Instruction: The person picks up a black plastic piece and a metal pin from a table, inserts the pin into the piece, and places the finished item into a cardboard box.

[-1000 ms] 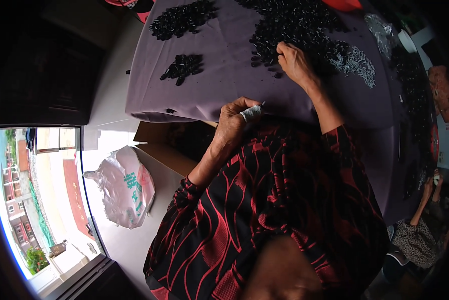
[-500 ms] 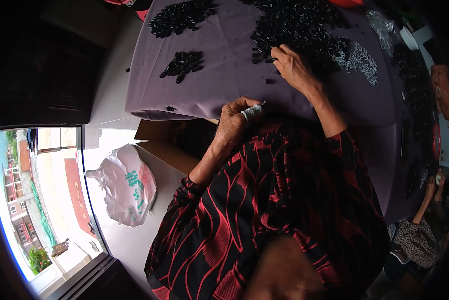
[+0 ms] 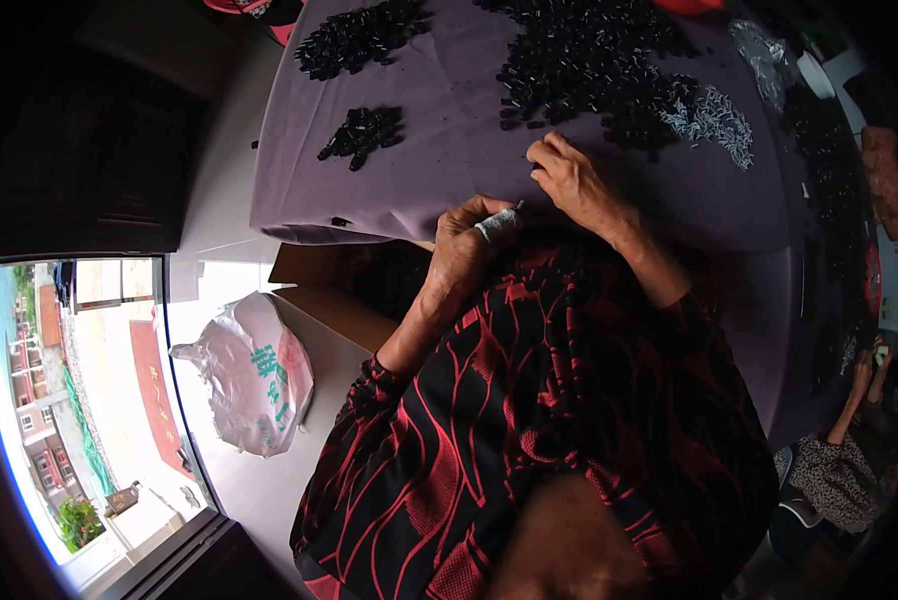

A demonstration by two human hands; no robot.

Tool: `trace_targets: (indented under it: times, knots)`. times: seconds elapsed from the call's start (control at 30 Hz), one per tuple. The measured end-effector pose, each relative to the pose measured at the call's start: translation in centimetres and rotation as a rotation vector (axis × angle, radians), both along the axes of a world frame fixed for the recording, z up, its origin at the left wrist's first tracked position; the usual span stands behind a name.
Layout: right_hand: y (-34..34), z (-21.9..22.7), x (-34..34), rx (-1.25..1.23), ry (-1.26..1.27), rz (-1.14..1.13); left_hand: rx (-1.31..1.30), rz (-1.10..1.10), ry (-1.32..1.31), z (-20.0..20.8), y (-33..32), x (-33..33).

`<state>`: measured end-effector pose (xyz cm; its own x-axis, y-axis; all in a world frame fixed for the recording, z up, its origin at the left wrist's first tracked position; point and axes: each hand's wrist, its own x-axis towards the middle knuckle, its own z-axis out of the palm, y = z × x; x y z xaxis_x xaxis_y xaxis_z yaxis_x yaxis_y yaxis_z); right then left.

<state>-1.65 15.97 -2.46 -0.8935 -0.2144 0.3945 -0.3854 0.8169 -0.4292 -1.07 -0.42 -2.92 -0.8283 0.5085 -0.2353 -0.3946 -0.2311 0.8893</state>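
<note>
My left hand (image 3: 459, 243) is closed at the front edge of the table, against my patterned top. A white wrapping (image 3: 499, 225) shows at its fingers; whether it covers a finger or a tool I cannot tell. A small grey metal tip (image 3: 519, 205) sticks out beyond it, pinched by the thumb. To its right, my right hand (image 3: 577, 182) hovers low over the cloth, fingertips pinched around a small black piece, mostly hidden. Ahead lies a large heap of small black pieces (image 3: 579, 65), with a pile of short silvery pins (image 3: 719, 125) at its right.
A purple-grey cloth (image 3: 449, 110) covers the table. Two smaller black heaps (image 3: 362, 38) (image 3: 361, 135) lie at the left. Below the edge stands an open cardboard box (image 3: 329, 315), beside a white plastic bag (image 3: 254, 375). Another person's hands (image 3: 869, 365) work at far right.
My right hand has drawn back from the big heap toward my left hand, fingers still pinched. My left hand has barely moved.
</note>
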Motion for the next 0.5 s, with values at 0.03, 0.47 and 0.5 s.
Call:
trace_targets:
  times: [0.03, 0.47, 0.5]
  knots:
    - [0.0, 0.2, 0.0, -0.087, 0.026, 0.013, -0.005, 0.018, -0.004, 0.0, -0.1, 0.0]
    - [-1.2, 2.0, 2.0, -0.922, -0.307, 0.232, 0.041, -0.010, 0.133, 1.3, 0.1, -0.2]
    - [-1.4, 1.9, 2.1, -0.923, -0.306, 0.227, 0.041, -0.015, 0.131, 1.3, 0.0, -0.2]
